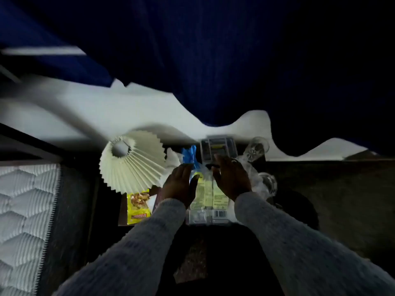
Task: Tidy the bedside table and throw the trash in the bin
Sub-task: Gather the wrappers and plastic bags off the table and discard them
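Observation:
A clear plastic packet (208, 195) with pale yellow contents and a barcode lies on the dark bedside table (123, 212). My left hand (181, 184) rests at its left edge and my right hand (232, 178) at its right edge, fingers spread on both. A blue plastic wrapper (189, 154) sticks up just beyond my left fingertips. Left of my left sleeve lies a yellow snack packet (137, 206). A clear plastic box (219, 148) sits behind my hands. Whether either hand grips the packet is unclear.
A pleated white lampshade (132, 163) fills the table's left half. Clear glassware (256, 149) stands at the back right, more glass (268, 182) beside my right wrist. White crumpled paper (173, 157) lies behind the lamp. A quilted mattress (25, 210) is at left, a blue curtain (192, 60) above.

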